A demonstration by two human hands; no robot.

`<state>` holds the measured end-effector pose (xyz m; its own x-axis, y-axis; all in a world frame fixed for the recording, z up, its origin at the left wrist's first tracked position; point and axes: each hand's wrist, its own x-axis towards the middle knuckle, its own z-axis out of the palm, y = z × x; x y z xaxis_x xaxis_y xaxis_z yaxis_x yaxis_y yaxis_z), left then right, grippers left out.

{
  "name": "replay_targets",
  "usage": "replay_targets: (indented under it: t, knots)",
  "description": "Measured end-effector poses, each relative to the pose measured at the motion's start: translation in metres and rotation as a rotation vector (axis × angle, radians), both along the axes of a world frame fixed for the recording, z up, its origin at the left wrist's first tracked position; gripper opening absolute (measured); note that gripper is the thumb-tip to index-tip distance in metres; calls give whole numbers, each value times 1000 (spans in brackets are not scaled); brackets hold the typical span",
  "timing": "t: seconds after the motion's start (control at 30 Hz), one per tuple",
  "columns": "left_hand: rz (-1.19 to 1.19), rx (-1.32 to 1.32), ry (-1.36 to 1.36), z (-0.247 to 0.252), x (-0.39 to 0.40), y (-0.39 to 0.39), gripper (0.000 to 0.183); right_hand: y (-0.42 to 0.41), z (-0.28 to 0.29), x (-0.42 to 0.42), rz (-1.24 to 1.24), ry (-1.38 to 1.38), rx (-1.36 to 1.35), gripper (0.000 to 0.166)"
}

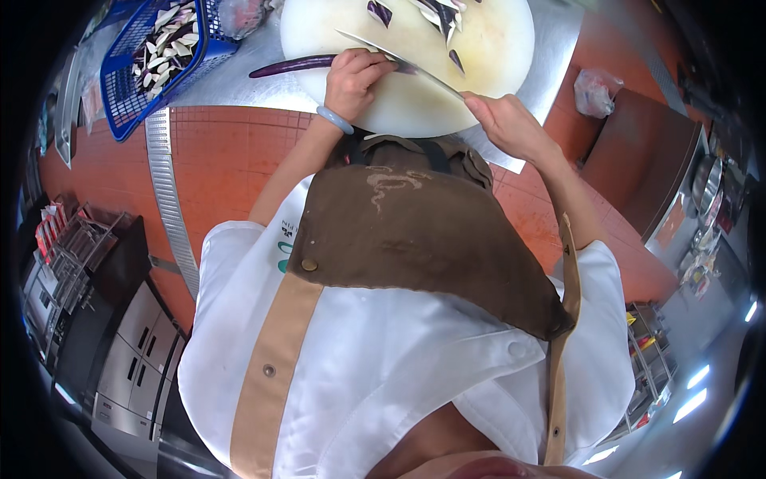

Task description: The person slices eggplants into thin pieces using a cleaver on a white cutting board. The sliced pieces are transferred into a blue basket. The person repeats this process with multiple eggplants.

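Observation:
A long purple eggplant lies across the left side of a round white cutting board, its left end sticking out past the rim. My left hand is closed over its right part, a pale bangle on the wrist. In my right hand is the handle of a kitchen knife. The blade slants up and left across the eggplant, just beyond my left fingers; whether it is cutting into the flesh I cannot tell. Cut eggplant pieces lie at the board's far side, with a single piece nearer the knife.
A blue plastic basket holding many cut eggplant pieces stands at the left of the steel table. Behind it sits a clear plastic bag. Another plastic bag is off to the right, beyond the table edge.

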<state>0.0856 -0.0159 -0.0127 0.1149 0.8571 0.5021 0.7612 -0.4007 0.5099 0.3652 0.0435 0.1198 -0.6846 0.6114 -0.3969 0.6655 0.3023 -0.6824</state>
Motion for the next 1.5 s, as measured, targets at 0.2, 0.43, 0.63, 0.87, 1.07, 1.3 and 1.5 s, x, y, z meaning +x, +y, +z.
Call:
replay_targets:
  t: [0.2,0.43,0.63,0.87,1.07,1.3,1.5]
  knots:
    - [-3,55,36,4,3,-2,33,28,-21,-42,125,-42,43,45]
    - [95,27,133,13,-4,-21,32,25,-4,-20,-123,-17,-185,57]
    - [80,43,67,11,-1,-25,28,14,-3,-24,62,47,-95,58]
    - [59,44,175,35,-4,-23,28,17,-26,-56,79,134,70,58]
    - [68,-24,64,16,-23,-38,30,18,-2,-44,9,30,-185,60]
    - [72,-21,33,21,-16,-45,28,5,3,-51,94,-23,-176,54]
    - [52,-44,147,35,-25,-46,30,-1,-32,-79,82,113,97,58]
